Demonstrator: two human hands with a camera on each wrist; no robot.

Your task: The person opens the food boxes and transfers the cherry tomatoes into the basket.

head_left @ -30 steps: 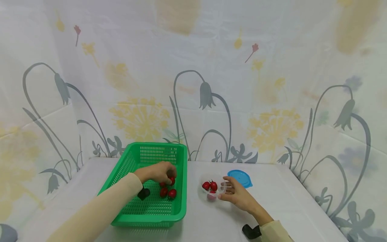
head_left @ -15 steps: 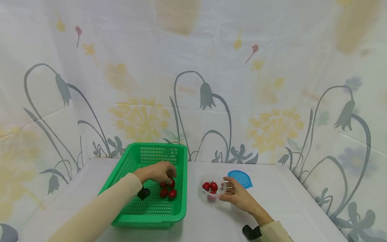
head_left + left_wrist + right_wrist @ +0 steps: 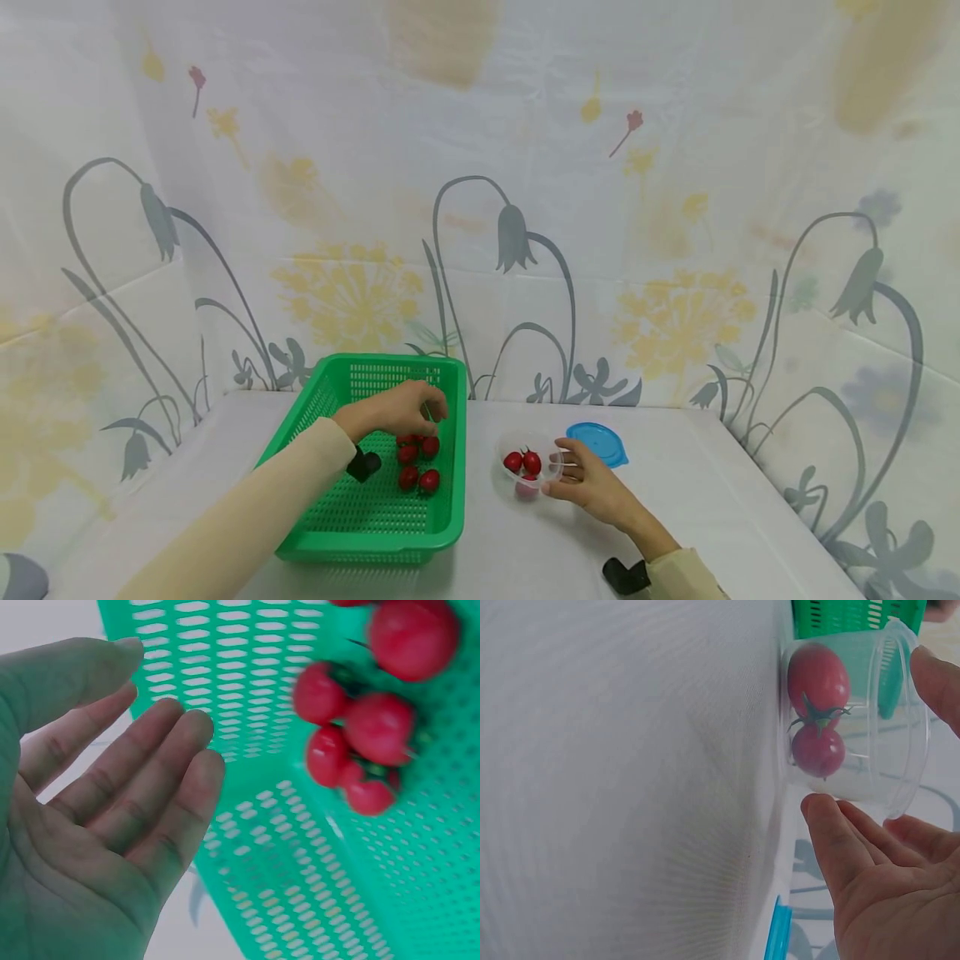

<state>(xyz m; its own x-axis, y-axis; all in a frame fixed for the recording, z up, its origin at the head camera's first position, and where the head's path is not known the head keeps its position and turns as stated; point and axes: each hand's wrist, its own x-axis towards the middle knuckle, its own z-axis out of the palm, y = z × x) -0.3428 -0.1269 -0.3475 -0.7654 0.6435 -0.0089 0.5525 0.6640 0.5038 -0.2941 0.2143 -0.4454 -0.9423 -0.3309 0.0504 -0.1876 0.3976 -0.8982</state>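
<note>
My left hand [image 3: 401,408] is above the green basket [image 3: 367,547], its fingers loosely bent and nothing held between them in the left wrist view. Below and beside it, several cherry tomatoes [image 3: 379,727] lie clustered on the basket floor. To the right of the basket, a clear plastic tub [image 3: 510,475] stands on the table with a few cherry tomatoes [image 3: 819,675] inside. My right hand [image 3: 592,487] holds that tub from its right side, thumb by the rim and fingers along the opposite wall.
Behind the right hand, a blue lid [image 3: 597,442] lies flat on the white tabletop [image 3: 712,517]. A patterned cloth [image 3: 675,208] hangs close behind the table. The basket's walls rise around the tomatoes.
My left hand has lifted slightly up and right from the tomatoes, its fingers spreading, so more of them show. The right hand and the tub stay where they were.
</note>
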